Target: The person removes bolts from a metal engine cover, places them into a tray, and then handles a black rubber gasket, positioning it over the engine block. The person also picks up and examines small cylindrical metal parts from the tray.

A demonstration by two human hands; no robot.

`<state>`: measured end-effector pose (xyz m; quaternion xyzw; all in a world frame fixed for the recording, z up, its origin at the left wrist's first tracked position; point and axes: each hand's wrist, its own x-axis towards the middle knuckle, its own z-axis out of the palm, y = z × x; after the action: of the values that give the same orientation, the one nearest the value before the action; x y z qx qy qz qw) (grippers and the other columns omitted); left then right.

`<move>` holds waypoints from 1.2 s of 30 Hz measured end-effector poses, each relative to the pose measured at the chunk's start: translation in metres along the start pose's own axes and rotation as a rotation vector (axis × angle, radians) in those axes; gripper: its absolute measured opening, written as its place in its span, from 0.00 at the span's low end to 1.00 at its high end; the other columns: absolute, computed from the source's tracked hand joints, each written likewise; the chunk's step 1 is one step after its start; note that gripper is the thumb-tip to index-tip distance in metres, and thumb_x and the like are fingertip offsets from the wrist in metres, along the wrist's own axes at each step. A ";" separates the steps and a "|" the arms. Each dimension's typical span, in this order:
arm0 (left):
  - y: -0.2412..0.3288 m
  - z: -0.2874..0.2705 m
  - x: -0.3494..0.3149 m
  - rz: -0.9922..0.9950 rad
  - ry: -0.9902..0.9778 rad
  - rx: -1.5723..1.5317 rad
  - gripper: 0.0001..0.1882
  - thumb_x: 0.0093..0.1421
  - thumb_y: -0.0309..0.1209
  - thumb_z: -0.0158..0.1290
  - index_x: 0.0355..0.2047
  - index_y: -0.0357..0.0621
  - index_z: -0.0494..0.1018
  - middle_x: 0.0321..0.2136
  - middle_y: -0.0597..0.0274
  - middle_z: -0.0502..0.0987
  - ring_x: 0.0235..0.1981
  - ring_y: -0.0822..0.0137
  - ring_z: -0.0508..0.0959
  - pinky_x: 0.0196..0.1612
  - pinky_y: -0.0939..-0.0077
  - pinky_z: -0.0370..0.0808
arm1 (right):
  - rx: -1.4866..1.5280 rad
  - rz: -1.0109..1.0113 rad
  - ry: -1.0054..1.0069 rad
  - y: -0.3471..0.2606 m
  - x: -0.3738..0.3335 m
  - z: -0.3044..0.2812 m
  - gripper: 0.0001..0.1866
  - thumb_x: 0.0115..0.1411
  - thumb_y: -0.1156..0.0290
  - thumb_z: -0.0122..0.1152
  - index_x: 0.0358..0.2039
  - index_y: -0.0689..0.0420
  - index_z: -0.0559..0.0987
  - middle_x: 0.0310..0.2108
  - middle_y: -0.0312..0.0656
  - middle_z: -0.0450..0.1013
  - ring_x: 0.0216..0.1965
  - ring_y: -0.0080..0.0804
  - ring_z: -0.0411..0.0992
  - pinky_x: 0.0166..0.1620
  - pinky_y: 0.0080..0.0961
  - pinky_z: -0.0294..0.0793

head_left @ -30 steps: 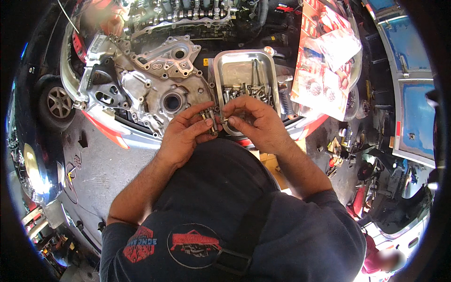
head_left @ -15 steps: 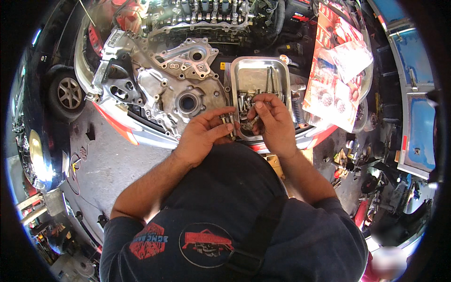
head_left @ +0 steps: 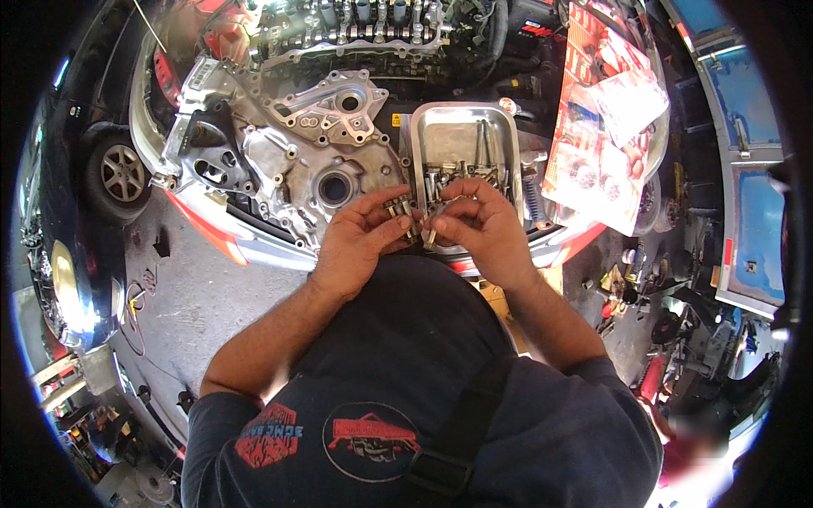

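Several bolts (head_left: 398,208) are gripped between the thumb and fingers of my left hand (head_left: 357,245), just left of the tray's near corner. My right hand (head_left: 489,233) pinches a single bolt (head_left: 430,233) by thumb and fingertips, close to the left hand's bolts. Behind and partly under the right hand stands a metal tray (head_left: 423,113) holding loose bolts, with some longer bolts (head_left: 483,144) lying toward its far side. To the left of the tray lies a large silver engine cover (head_left: 292,182) with a round opening; my left fingers are near its right edge.
The open engine (head_left: 356,34) with its exposed valve gear is at the back. Red and white plastic packaging (head_left: 597,127) lies to the right of the tray. A car wheel (head_left: 123,172) stands at far left, and tools and parts litter the floor (head_left: 229,296) at right.
My right hand has shifted left and slightly nearer from over the tray, and its bolt now shows by the left hand's bolts. The left hand stays nearly in place.
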<state>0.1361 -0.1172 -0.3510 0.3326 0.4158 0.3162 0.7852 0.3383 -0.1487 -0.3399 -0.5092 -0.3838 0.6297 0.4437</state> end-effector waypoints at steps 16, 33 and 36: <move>0.000 0.001 -0.004 0.012 0.000 0.120 0.23 0.60 0.23 0.59 0.56 0.42 0.71 0.36 0.63 0.79 0.36 0.77 0.78 0.38 0.83 0.77 | -0.248 0.017 0.024 0.005 0.010 0.012 0.08 0.60 0.74 0.65 0.38 0.62 0.79 0.30 0.37 0.77 0.32 0.19 0.76 0.36 0.17 0.77; -0.009 -0.004 0.006 -0.104 0.028 0.044 0.22 0.58 0.21 0.59 0.54 0.41 0.71 0.36 0.63 0.80 0.36 0.75 0.79 0.38 0.82 0.77 | -0.291 0.012 0.025 0.019 0.007 0.012 0.08 0.60 0.71 0.66 0.37 0.60 0.77 0.29 0.34 0.76 0.30 0.18 0.74 0.34 0.17 0.73; -0.008 -0.004 0.006 -0.107 0.069 0.018 0.23 0.58 0.23 0.59 0.55 0.42 0.71 0.38 0.61 0.81 0.36 0.73 0.79 0.39 0.79 0.78 | -0.287 0.029 0.101 0.027 0.003 -0.003 0.09 0.60 0.71 0.66 0.39 0.60 0.77 0.29 0.34 0.76 0.30 0.18 0.73 0.33 0.18 0.73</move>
<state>0.1373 -0.1164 -0.3613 0.3056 0.4626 0.2812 0.7833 0.3368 -0.1545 -0.3669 -0.6039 -0.4396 0.5483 0.3761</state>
